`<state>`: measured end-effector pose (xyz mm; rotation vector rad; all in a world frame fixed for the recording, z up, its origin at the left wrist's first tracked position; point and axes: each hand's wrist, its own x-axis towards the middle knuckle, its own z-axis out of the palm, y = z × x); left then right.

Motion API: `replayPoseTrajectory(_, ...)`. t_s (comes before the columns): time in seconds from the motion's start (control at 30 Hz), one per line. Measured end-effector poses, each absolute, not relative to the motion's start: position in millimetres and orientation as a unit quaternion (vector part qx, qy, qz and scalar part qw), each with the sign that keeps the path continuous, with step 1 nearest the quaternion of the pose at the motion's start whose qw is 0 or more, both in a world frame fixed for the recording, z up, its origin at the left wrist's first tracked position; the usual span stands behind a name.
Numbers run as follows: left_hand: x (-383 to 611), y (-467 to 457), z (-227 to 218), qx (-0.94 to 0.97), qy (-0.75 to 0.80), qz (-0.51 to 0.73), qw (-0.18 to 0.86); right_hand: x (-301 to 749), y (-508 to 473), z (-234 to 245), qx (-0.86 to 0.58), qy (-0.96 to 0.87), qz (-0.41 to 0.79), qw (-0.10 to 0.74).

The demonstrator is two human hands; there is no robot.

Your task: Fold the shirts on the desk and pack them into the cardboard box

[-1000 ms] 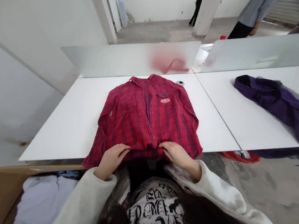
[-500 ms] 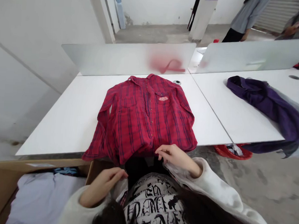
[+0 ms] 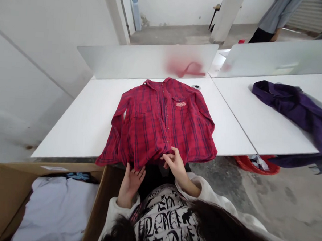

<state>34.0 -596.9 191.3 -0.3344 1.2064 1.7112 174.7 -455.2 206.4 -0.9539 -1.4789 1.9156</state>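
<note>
White tabletop (image 3: 76, 126) in a bare room with a concrete floor, head view, backed by a frosted divider panel (image 3: 131, 62); red plaid shirt (image 3: 163, 124) laid flat, front up and buttoned, collar towards the panel, hem and one sleeve overhanging the near edge; right hand (image 3: 176, 164) closed in a pinch, thumb and fingertips gripping the hem near the button line; left hand (image 3: 131, 180) just beside it, palm turned up, fingers loosely spread with their tips touching the hanging hem from below, no closed grasp visible; cardboard box (image 3: 101, 197) on the floor at the person's left, holding pale cloth (image 3: 57, 208); purple garment (image 3: 295, 107) heaped on the adjoining tabletop at right, well apart from the shirt; red basin (image 3: 245, 163) beneath that tabletop; another person (image 3: 273, 14) standing in the far background.
</note>
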Motion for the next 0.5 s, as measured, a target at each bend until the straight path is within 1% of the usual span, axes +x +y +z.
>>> replayPoseTrajectory(0.1,27.7,-598.7,181.7,-0.167,0.515,0.733,0.412,173.5,-452.0,214.6,-0.346,-0.583,0.683,0.272)
replayPoseTrajectory(0.2,19.9,-607.1,169.7,-0.162,0.525,0.766,0.333,186.1,-451.3,227.4,-0.356,-0.631,0.615,0.312)
replayPoseTrajectory(0.27,13.8,-614.5,162.6,-0.124,0.532,0.784,0.296,198.6,-451.2,235.0,-0.365,-0.608,0.635,0.306)
replayPoseTrajectory(0.3,10.6,-617.7,159.5,-0.106,0.533,0.79,0.284,205.2,-451.2,237.2,-0.362,-0.587,0.669,0.277)
replayPoseTrajectory(0.37,4.0,-622.1,155.1,-0.086,0.532,0.795,0.279,218.5,-450.7,237.8,-0.329,-0.567,0.734,0.179)
replayPoseTrajectory(0.43,-1.5,-622.8,153.1,-0.084,0.533,0.79,0.29,233.2,-447.4,234.7,-0.293,-0.6,0.739,0.092)
replayPoseTrajectory(0.47,-3.0,-621.8,153.3,-0.086,0.534,0.786,0.3,241.4,-443.7,232.8,-0.288,-0.623,0.723,0.075)
replayPoseTrajectory(0.5,-3.2,-619.8,154.2,-0.097,0.533,0.781,0.311,250.5,-438.2,231.2,-0.299,-0.645,0.698,0.082)
